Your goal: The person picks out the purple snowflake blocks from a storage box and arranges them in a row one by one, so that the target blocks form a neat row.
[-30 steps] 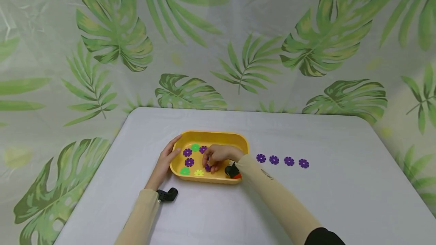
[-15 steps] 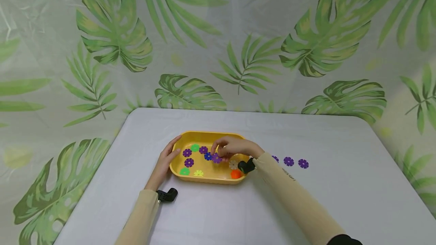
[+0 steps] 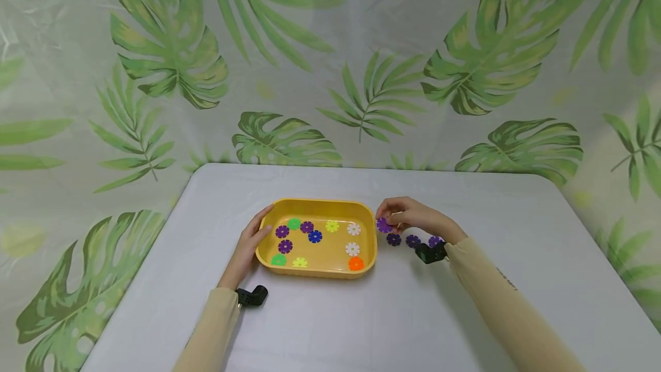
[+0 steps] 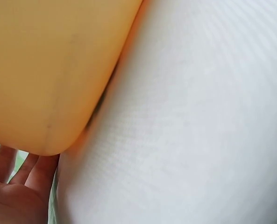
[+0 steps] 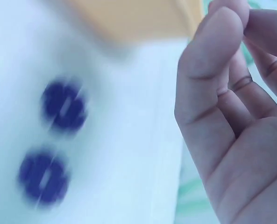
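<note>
My right hand [image 3: 413,214] pinches a purple snowflake disc [image 3: 384,225] between thumb and fingertips, just off the right end of the yellow tray [image 3: 376,245]. In the right wrist view the thumb and finger meet at their tips. Below this hand, purple snowflake discs [image 3: 393,239] lie in a row on the table; the right end of the row is hidden by the wrist. My left hand [image 3: 250,243] holds the tray's left end, thumb over the rim and fingers along the outer wall. In the left wrist view these fingers [image 4: 40,172] are partly hidden behind the tray.
Inside the tray lie loose discs: purple, green, yellow, white, a blue disc [image 3: 315,236] and an orange disc [image 3: 356,263]. A white cloth covers the table [image 3: 330,326]. Behind it hangs a leaf-print curtain [image 3: 382,96].
My right hand has lifted a purple disc from the tray and carried it right, past the tray's right rim. The left hand keeps its place on the tray.
</note>
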Demonstrator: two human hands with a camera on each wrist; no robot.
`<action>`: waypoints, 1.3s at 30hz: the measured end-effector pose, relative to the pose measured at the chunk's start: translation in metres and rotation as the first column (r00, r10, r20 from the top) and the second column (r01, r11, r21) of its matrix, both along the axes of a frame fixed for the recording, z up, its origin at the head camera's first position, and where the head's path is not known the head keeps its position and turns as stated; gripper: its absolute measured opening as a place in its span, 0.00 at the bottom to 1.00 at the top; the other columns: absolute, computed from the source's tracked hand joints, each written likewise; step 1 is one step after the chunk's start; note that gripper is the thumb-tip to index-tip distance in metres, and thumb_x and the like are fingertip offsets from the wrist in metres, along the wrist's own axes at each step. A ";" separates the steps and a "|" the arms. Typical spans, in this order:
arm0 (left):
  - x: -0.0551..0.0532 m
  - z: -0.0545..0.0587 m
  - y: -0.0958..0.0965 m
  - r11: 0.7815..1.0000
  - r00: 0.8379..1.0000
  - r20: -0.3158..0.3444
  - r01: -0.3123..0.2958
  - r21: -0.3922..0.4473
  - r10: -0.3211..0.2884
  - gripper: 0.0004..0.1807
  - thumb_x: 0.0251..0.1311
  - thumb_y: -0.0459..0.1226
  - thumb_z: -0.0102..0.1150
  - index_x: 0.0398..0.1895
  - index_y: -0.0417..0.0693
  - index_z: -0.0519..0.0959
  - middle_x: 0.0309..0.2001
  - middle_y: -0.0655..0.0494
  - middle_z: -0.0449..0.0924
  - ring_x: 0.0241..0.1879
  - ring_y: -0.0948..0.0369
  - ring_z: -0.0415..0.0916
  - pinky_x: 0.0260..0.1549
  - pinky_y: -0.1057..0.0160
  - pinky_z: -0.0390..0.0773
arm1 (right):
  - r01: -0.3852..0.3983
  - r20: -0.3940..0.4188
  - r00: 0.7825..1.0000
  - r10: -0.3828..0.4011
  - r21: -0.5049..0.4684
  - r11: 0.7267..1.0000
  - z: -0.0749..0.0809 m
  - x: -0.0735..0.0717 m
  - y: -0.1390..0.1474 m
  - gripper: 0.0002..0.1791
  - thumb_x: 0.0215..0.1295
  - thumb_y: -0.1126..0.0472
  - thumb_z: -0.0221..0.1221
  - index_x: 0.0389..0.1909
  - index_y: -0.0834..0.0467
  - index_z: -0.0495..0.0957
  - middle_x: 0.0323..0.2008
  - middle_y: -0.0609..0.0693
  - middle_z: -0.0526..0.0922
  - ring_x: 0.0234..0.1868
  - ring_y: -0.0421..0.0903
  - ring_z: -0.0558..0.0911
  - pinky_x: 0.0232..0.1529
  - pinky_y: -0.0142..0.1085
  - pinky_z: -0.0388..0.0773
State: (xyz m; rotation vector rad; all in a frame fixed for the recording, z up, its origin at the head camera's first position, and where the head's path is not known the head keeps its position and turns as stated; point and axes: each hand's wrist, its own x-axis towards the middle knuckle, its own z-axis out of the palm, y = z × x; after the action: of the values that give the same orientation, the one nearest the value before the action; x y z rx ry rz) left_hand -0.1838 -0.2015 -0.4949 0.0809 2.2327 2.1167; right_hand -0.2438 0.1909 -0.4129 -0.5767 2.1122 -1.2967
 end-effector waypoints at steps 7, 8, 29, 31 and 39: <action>0.005 0.013 0.002 1.000 1.000 0.014 0.024 0.011 -0.024 0.26 0.73 0.36 0.43 0.73 0.53 0.59 0.74 0.55 0.49 0.73 0.58 0.41 0.70 0.53 0.43 | 0.099 0.017 0.995 -0.099 -0.001 0.995 -0.019 0.009 0.067 0.12 0.71 0.64 0.49 0.47 0.68 0.72 0.31 0.54 0.72 0.29 0.48 0.74 0.33 0.42 0.77; 0.007 0.016 0.002 1.000 1.000 0.015 0.027 0.012 -0.027 0.26 0.73 0.36 0.43 0.73 0.52 0.58 0.74 0.55 0.49 0.73 0.57 0.41 0.70 0.54 0.43 | 0.112 0.013 0.994 -0.112 -0.006 0.994 -0.022 0.011 0.077 0.12 0.72 0.64 0.49 0.48 0.69 0.71 0.31 0.54 0.71 0.29 0.47 0.73 0.32 0.41 0.76; 0.013 0.025 0.004 0.999 0.999 0.009 0.031 -0.004 -0.031 0.27 0.73 0.35 0.43 0.73 0.48 0.57 0.74 0.52 0.49 0.73 0.56 0.42 0.70 0.54 0.45 | 0.396 -0.121 0.918 -0.378 0.210 0.894 -0.053 0.049 0.179 0.14 0.71 0.66 0.48 0.48 0.74 0.70 0.33 0.55 0.76 0.27 0.46 0.78 0.28 0.36 0.80; 0.010 0.020 0.003 1.000 1.000 0.005 0.030 -0.005 -0.030 0.27 0.73 0.35 0.43 0.73 0.49 0.57 0.74 0.52 0.48 0.73 0.56 0.41 0.70 0.53 0.45 | 0.405 -0.155 0.913 -0.377 0.234 0.884 -0.051 0.049 0.178 0.13 0.70 0.66 0.48 0.47 0.73 0.71 0.34 0.56 0.76 0.27 0.47 0.78 0.27 0.36 0.80; 0.000 -0.002 -0.001 1.000 1.000 -0.009 0.013 -0.002 -0.013 0.26 0.73 0.39 0.44 0.73 0.56 0.60 0.74 0.59 0.50 0.73 0.60 0.42 0.70 0.54 0.44 | 0.382 -0.172 0.917 -0.359 0.128 0.915 -0.030 0.041 0.146 0.16 0.72 0.64 0.48 0.51 0.74 0.69 0.42 0.65 0.73 0.31 0.50 0.78 0.33 0.38 0.81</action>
State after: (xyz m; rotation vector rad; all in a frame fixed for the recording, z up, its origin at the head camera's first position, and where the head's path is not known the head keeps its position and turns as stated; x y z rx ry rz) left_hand -0.1843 -0.2024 -0.4971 0.1047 2.2334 2.1122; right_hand -0.2026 0.3365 -0.4431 -0.2088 2.5091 -1.2965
